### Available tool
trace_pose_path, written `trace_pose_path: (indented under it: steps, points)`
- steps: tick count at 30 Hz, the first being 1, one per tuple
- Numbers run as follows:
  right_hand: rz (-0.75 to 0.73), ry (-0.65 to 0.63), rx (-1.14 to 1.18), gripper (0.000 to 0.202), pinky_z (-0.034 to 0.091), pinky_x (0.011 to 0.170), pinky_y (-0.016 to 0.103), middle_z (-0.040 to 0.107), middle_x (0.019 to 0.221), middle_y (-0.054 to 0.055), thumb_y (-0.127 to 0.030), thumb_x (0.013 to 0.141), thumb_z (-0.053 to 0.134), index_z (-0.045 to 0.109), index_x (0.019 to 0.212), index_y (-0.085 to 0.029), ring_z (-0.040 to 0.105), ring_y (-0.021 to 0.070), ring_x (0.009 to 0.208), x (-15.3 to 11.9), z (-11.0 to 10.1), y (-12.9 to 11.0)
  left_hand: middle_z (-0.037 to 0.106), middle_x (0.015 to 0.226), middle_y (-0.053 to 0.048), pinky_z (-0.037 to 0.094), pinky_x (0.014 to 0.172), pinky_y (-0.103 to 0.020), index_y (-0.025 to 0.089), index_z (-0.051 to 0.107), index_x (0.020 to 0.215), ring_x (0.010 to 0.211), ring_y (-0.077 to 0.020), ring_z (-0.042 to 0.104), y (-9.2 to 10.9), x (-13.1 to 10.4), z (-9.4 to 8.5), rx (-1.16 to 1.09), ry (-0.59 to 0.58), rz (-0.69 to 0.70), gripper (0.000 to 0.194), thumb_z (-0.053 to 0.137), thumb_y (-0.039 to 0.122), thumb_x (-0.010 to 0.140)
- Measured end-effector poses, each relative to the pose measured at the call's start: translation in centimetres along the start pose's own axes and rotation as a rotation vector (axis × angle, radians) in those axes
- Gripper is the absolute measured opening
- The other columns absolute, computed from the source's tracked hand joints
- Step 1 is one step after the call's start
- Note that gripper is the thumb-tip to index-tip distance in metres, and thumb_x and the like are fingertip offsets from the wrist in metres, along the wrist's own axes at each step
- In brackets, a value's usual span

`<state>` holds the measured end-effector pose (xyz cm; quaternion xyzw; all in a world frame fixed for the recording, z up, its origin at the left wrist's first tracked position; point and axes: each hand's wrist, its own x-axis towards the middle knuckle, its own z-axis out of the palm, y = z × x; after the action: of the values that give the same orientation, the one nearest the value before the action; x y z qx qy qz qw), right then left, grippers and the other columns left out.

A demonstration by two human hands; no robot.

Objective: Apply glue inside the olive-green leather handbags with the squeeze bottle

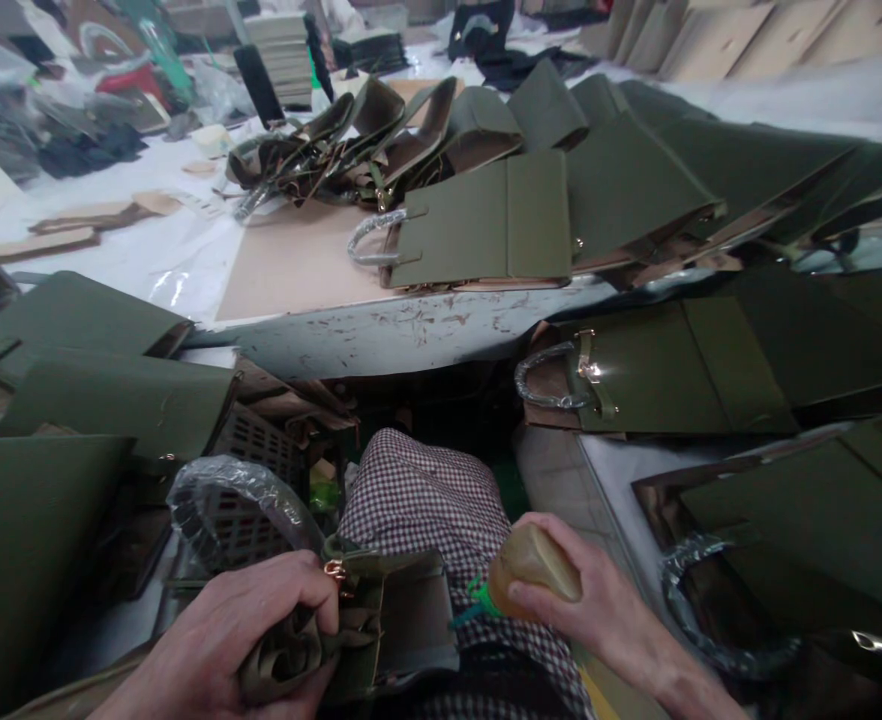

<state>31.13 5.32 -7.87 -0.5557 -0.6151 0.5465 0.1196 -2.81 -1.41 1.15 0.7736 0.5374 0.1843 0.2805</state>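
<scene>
At the bottom centre, my left hand (261,635) grips the bunched lining of an olive-green bag (418,620), beside a gold clasp (337,573). The bag's plastic-wrapped handle (242,485) arches up behind that hand. To the right, my right hand (583,590) is closed around a yellowish squeeze bottle (535,570) with a green cap. The bottle is tipped left, its narrow nozzle at the right edge of the bag's open flap. Whether the nozzle touches the flap I cannot tell.
Several olive-green bags (478,220) lie across the white table ahead. More bags (651,360) are stacked on the right, and others (118,400) on the left. A dark plastic crate (253,460) stands low at the left. Checked cloth (426,480) covers my lap.
</scene>
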Motion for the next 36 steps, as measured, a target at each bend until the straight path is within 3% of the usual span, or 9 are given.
trace_pose_path:
  steps: [5, 8, 13, 17, 19, 23, 29, 32, 36]
  points:
    - [-0.089, 0.114, -0.024, 0.048, 0.058, 0.09, 0.044, 0.076, 0.112, 0.006, -0.046, 0.083, 0.077, 0.061, 0.123, -0.025, 0.073, 0.0287, 0.097, 0.1, 0.9, 1.0, 0.067, 0.075, 0.007, 0.049, 0.057, -0.023, 0.028, 0.056, 0.085, 0.061, -0.0117, 0.064, 0.3, -0.1, 0.4, -0.062, -0.007, -0.056, 0.009, 0.06, 0.022, 0.09]
    - [-0.101, 0.083, -0.029, 0.046, 0.058, 0.089, 0.042, 0.076, 0.113, 0.004, -0.044, 0.084, 0.078, 0.06, 0.123, -0.026, 0.074, 0.0278, 0.098, -0.3, 0.7, 0.8, 0.069, 0.077, 0.007, 0.049, 0.057, -0.023, 0.029, 0.056, 0.089, 0.062, -0.0122, 0.065, 0.5, -0.1, 0.5, -0.077, 0.012, -0.032, 0.009, 0.062, 0.023, 0.089]
    - [-0.035, -0.065, -0.028, 0.037, 0.057, 0.078, 0.036, 0.075, 0.096, -0.002, -0.031, 0.081, 0.075, 0.063, 0.116, -0.027, 0.071, 0.0237, 0.085, -0.8, -0.1, -0.2, 0.073, 0.083, 0.005, 0.048, 0.054, -0.024, 0.031, 0.054, 0.095, 0.063, -0.0146, 0.067, 0.5, -0.1, 0.5, -0.034, 0.046, 0.013, 0.013, 0.061, 0.022, 0.089]
    - [-0.037, 0.056, -0.013, 0.045, 0.057, 0.084, 0.041, 0.075, 0.105, 0.002, -0.041, 0.082, 0.076, 0.061, 0.121, -0.025, 0.072, 0.0266, 0.091, -0.5, 0.1, 0.2, 0.072, 0.08, 0.005, 0.047, 0.053, -0.024, 0.03, 0.051, 0.096, 0.062, -0.015, 0.068, 0.7, -0.1, 0.6, -0.014, 0.056, 0.04, 0.015, 0.059, 0.019, 0.089]
    - [-0.032, 0.051, -0.005, 0.047, 0.056, 0.086, 0.041, 0.075, 0.107, 0.003, -0.042, 0.081, 0.078, 0.061, 0.121, -0.025, 0.072, 0.0273, 0.093, -0.4, 0.3, 0.4, 0.072, 0.08, 0.005, 0.047, 0.054, -0.024, 0.03, 0.05, 0.096, 0.066, -0.0159, 0.07, 0.9, 0.0, 0.7, 0.006, 0.067, 0.06, 0.015, 0.056, 0.018, 0.089]
    - [0.029, -0.085, 0.075, 0.043, 0.055, 0.079, 0.035, 0.074, 0.097, 0.0, -0.036, 0.077, 0.08, 0.065, 0.117, -0.026, 0.068, 0.0248, 0.088, -0.3, 0.1, 0.5, 0.069, 0.076, 0.007, 0.047, 0.053, -0.022, 0.029, 0.049, 0.098, 0.061, -0.0143, 0.068, 0.9, 0.1, 0.4, 0.05, 0.072, 0.101, 0.017, 0.055, 0.016, 0.089]
    - [0.17, 0.056, 0.58, 0.049, 0.044, 0.045, 0.023, 0.066, 0.081, 0.0, -0.056, 0.085, 0.077, 0.064, 0.115, -0.02, 0.051, 0.0131, 0.056, -0.1, 0.1, 1.1, 0.069, 0.076, 0.007, 0.05, 0.053, -0.017, 0.03, 0.05, 0.098, 0.063, -0.0121, 0.069, 0.0, 0.5, -0.7, 0.091, 0.087, 0.103, 0.016, 0.057, 0.017, 0.092]
    - [0.152, 0.096, 0.63, 0.05, 0.044, 0.043, 0.022, 0.066, 0.079, 0.0, -0.057, 0.083, 0.081, 0.065, 0.111, -0.018, 0.05, 0.0121, 0.055, 0.1, 0.3, 1.3, 0.065, 0.072, 0.008, 0.051, 0.053, -0.016, 0.03, 0.05, 0.101, 0.061, -0.0119, 0.069, -0.2, 0.6, -0.8, 0.1, 0.087, 0.118, 0.019, 0.056, 0.015, 0.091]
    - [0.157, 0.118, 0.591, 0.051, 0.047, 0.044, 0.023, 0.068, 0.08, 0.0, -0.055, 0.083, 0.081, 0.065, 0.113, -0.019, 0.052, 0.012, 0.053, 0.0, 0.7, 1.1, 0.07, 0.079, 0.006, 0.053, 0.055, -0.017, 0.03, 0.049, 0.1, 0.07, -0.0138, 0.074, -0.2, 0.4, -0.8, 0.117, 0.062, 0.102, 0.019, 0.056, 0.015, 0.09]
